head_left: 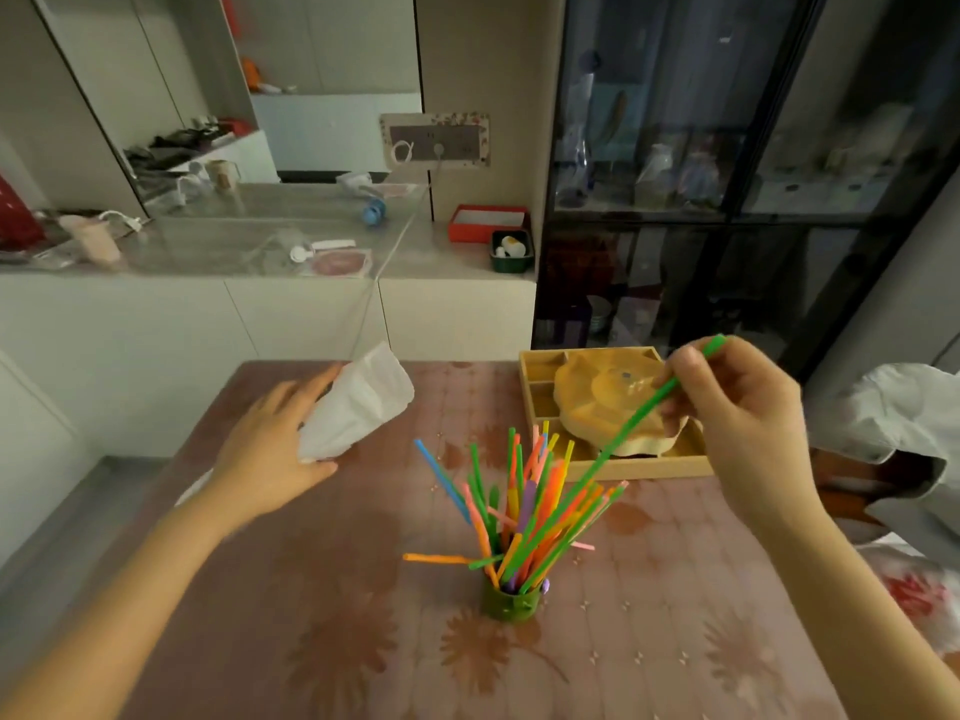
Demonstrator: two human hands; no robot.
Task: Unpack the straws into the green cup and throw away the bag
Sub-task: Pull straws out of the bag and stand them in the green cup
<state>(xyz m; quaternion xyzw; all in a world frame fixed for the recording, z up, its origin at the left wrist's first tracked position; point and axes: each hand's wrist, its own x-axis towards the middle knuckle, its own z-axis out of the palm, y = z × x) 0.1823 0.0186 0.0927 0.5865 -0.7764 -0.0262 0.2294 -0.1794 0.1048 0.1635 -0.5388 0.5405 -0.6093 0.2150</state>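
The thin plastic straws in many colours (pixel 524 504) look smooth with a faint sheen, as does the long green plastic straw (pixel 639 414). The small green cup (pixel 511 608) seems to be matt plastic. The white crinkled bag (pixel 363 402) is thin and creased; whether it is paper or film I cannot tell. The table (pixel 675 641) has a glossy clear cover over a reddish-brown flower-patterned cloth. The pale square wooden tray (pixel 660 469) is matt and unpainted, and the tan scalloped dish (pixel 592 402) on it is smooth. The dark cabinet's glass doors (pixel 649 122) are shiny and reflective.

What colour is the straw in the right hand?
The straw is green; head view.
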